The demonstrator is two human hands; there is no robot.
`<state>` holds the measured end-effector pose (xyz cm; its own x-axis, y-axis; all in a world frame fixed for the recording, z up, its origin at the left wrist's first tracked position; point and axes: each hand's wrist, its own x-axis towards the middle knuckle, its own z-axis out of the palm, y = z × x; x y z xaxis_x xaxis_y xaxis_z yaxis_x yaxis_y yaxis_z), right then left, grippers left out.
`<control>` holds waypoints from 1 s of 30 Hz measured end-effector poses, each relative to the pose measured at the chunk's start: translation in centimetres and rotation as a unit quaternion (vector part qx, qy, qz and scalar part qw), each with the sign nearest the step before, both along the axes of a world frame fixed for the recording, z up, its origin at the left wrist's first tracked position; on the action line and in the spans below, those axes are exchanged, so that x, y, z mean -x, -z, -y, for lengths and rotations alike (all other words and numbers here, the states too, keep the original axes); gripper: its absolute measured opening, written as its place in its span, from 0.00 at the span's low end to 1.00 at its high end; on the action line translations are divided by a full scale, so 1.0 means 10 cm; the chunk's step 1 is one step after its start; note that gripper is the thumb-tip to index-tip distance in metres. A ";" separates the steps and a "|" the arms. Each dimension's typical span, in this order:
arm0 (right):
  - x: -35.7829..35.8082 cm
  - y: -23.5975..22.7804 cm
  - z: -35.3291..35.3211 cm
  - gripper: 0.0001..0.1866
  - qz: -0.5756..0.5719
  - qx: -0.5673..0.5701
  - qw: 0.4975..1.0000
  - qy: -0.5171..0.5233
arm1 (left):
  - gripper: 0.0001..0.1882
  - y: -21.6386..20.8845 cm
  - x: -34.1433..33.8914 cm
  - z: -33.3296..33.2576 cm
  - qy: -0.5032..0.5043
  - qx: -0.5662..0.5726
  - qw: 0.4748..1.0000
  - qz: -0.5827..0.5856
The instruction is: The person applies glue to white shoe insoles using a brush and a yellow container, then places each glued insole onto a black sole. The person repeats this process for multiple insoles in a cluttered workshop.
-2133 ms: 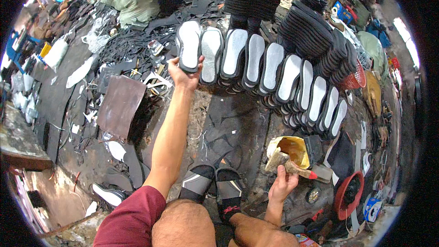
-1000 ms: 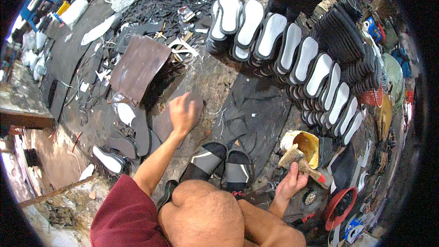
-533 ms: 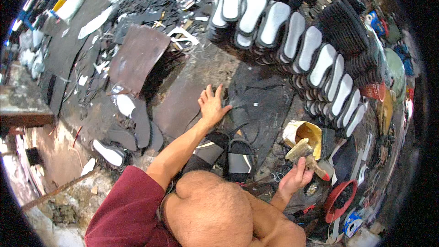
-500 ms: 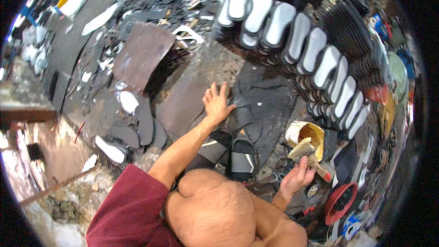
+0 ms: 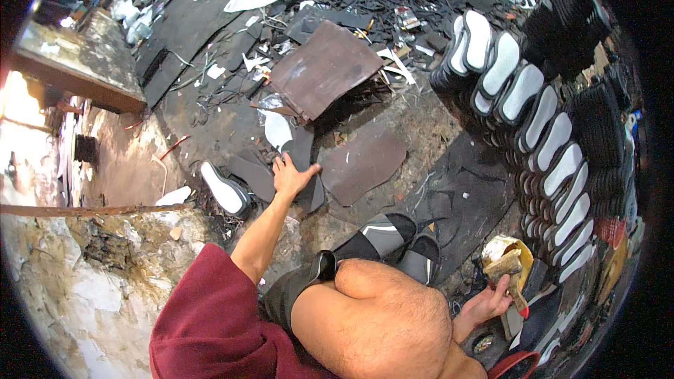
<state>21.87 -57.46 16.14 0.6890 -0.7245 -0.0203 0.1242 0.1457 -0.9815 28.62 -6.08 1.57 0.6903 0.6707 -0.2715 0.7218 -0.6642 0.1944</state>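
My left hand (image 5: 291,177) reaches out with fingers apart, over dark grey sole-shaped sheets (image 5: 254,181) on the ground. Whether it touches them is hard to tell. Close by lie a white insole-shaped piece (image 5: 278,130) and a black sole with a white top (image 5: 223,189). A flat brown sheet (image 5: 365,163) is just to the right of that hand. Held in my right hand (image 5: 490,302) is a wide, glue-crusted brush (image 5: 504,265) with a red handle tip. It is at the mouth of a can with a yellow-coated inside (image 5: 521,247).
Stacked soles with white tops (image 5: 523,91) curve along the right. Beyond my left hand sits a pile of brown sheets (image 5: 326,70). Black scraps (image 5: 372,0) cover the far floor. A worn wall ledge (image 5: 91,214) borders the left; a red ring-shaped rim (image 5: 516,363) is at lower right.
The view has swung left. My left hand has moved left from beside the flat brown sheet to the dark grey sole-shaped sheets. My right hand still holds the brush by the can.
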 end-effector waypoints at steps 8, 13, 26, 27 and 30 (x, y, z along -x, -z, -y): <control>-0.07 -0.24 -0.16 0.14 -0.030 0.052 0.998 0.033 | 0.65 -0.35 0.02 0.27 -0.109 0.144 0.979 -0.093; 0.00 -0.23 0.00 0.17 -0.017 0.056 0.997 0.042 | 0.60 -0.48 0.44 -0.07 -0.219 0.184 0.936 0.206; 0.12 0.05 0.24 0.15 -0.039 0.037 0.998 0.040 | 0.76 -0.06 0.19 -0.87 -0.335 -0.054 0.912 -0.232; 0.12 0.03 0.20 0.14 -0.045 0.033 0.997 0.045 | 0.75 -0.04 0.26 -0.87 -0.326 -0.068 0.920 -0.208; -0.02 -0.23 -0.09 0.18 -0.018 0.028 0.999 0.038 | 0.73 -0.09 0.42 -0.75 -0.197 -0.127 0.965 -0.119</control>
<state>22.09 -56.58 18.41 0.6323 -0.7747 -0.0015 0.0972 0.0812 -0.9919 24.38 1.45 2.47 0.3066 0.9340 -0.1833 0.9321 -0.3336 -0.1408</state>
